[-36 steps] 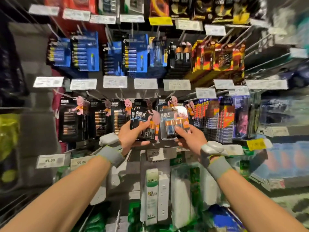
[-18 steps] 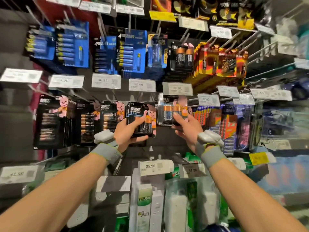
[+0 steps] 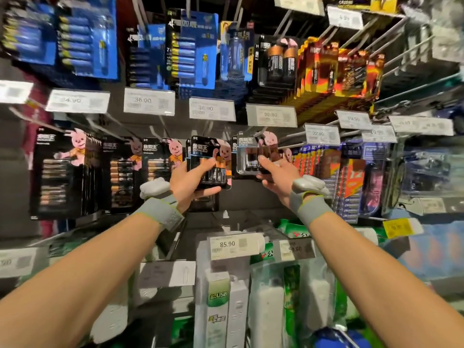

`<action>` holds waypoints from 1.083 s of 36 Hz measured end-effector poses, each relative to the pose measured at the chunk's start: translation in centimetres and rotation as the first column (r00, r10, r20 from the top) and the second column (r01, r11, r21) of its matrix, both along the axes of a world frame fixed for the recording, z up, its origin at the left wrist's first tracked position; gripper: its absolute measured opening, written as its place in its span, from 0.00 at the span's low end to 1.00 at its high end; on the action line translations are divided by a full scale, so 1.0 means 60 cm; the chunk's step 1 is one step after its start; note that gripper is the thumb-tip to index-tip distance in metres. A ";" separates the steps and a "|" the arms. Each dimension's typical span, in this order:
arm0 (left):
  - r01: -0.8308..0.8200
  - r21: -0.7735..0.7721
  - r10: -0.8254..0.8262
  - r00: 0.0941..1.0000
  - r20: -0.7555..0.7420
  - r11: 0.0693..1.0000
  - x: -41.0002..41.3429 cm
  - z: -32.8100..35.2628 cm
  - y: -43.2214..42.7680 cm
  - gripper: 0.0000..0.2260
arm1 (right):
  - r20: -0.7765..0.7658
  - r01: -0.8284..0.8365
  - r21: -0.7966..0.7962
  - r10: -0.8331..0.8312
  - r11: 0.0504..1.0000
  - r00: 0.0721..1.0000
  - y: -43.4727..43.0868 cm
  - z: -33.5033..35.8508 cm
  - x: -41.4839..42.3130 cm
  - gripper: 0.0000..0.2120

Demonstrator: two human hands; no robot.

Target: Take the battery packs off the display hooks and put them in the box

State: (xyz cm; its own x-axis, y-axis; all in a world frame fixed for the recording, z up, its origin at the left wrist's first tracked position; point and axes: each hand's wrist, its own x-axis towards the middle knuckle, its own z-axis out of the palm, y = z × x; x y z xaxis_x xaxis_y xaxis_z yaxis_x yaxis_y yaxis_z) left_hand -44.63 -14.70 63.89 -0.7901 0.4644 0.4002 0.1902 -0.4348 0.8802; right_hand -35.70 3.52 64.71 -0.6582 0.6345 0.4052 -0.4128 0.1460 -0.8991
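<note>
My left hand [image 3: 189,183] grips a black battery pack [image 3: 210,156] with a pink bunny on it, held up at the middle row of display hooks. My right hand [image 3: 275,175] holds a second black battery pack [image 3: 252,154] by its clear blister, just right of the first, its top at a hook [image 3: 262,130]. More black packs of the same kind [image 3: 62,172] hang on hooks to the left. The box is not in view.
Blue battery packs [image 3: 190,49] and red-orange packs [image 3: 336,71] hang on the row above. Price tags [image 3: 149,101] stick out on the hook ends. Blue and orange packs [image 3: 334,172] hang right of my right hand. White power strips [image 3: 221,297] stand below.
The view has tilted up and closer to the hooks. Both hands with their packs have risen to the hook row; the right pack's top now sits at a hook.
</note>
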 end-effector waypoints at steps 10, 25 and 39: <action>0.057 0.016 -0.058 0.998 0.019 0.998 -0.036 0.011 0.017 0.11 | 0.032 0.003 -0.055 -0.001 0.998 0.999 0.018 0.002 -0.053 0.07; 0.073 0.004 -0.074 0.996 0.042 0.997 -0.056 -0.003 0.031 0.14 | 0.048 0.016 -0.179 -0.008 0.984 0.999 0.037 -0.014 -0.069 0.17; 0.036 0.029 -0.039 0.993 0.108 0.999 -0.032 -0.004 0.046 0.20 | 0.191 0.054 -0.098 -0.034 0.994 0.981 0.005 -0.040 -0.027 0.16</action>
State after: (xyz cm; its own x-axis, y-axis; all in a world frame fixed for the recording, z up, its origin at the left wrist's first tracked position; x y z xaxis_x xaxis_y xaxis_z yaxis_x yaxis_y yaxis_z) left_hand -46.53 -11.95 63.67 -0.8118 0.4845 0.3259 0.0778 -0.4634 0.8827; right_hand -37.29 3.83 62.32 -0.6870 0.6963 0.2079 -0.2297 0.0634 -0.9712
